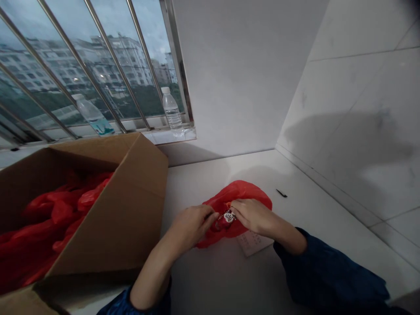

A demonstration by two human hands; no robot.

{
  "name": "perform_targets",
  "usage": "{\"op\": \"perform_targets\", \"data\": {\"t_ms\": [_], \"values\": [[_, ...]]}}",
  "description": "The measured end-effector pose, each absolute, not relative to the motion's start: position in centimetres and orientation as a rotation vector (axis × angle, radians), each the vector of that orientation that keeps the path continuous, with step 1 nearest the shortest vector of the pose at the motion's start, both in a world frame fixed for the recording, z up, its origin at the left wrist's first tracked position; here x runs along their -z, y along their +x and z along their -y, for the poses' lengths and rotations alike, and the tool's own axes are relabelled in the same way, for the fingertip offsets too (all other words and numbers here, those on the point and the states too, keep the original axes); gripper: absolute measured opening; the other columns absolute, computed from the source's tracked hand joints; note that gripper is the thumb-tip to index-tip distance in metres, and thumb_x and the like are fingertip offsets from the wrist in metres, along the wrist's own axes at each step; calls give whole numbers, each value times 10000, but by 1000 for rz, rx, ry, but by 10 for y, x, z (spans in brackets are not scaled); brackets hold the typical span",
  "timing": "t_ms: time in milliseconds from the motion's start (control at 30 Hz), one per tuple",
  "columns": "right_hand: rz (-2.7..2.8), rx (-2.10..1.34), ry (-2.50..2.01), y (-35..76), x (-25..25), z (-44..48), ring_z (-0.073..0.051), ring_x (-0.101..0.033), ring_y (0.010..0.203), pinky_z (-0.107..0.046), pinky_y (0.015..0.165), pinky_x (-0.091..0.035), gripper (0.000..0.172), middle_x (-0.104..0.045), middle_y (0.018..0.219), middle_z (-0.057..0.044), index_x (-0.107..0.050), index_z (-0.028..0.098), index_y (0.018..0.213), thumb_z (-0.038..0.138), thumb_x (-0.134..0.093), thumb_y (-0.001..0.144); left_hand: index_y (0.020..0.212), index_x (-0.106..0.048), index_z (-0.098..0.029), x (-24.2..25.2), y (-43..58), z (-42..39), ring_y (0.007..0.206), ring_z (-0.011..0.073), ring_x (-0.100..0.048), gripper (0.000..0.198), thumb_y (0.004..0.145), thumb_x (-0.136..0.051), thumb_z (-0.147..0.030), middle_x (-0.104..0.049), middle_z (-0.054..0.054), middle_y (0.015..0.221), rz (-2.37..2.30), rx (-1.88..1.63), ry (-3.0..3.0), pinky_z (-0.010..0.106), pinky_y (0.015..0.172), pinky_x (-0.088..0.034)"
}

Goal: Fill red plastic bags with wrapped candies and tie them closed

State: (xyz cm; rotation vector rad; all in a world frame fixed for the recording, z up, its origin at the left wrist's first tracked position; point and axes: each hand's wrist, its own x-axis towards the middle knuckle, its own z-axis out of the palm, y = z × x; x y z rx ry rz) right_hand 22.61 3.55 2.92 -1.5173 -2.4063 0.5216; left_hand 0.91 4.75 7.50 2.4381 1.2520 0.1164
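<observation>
A red plastic bag (pixel 243 189) lies spread on the white surface, in front of me. Within its folds shows a small dark red packet (pixel 226 218) with white lettering. My left hand (pixel 188 227) reaches over the bag's left side, thumb and index finger closed at the packet's left edge. From the right, my right hand (pixel 254 214) is closed with its fingertips at the packet's other end. My fingers partly cover the packet. Under the bag's near right edge, a pale card or booklet with faint print (pixel 254 244) sticks out.
On the left stands an open cardboard box (pixel 141 197) holding red plastic bags (pixel 62 214). A small black object (pixel 281 193) lies right of the spread bag. Two plastic bottles, one labelled (pixel 93 116) and one clear (pixel 172 113), stand by the barred window. Walls bound the surface behind and right.
</observation>
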Motion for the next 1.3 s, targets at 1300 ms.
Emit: {"op": "perform_targets", "data": {"t_ms": [1300], "values": [[2319,-424,-1596,218,27,-73,-246,-650,1034,-357,872,-519,282,-625,1202,-176,-620,107,1126,60,-560,855,1322,-594,-200,-41,20,-50,1044,359,-686,396,968,-455,-312,-689,149,1233,-1576,245,2494,482,880,-509]]}}
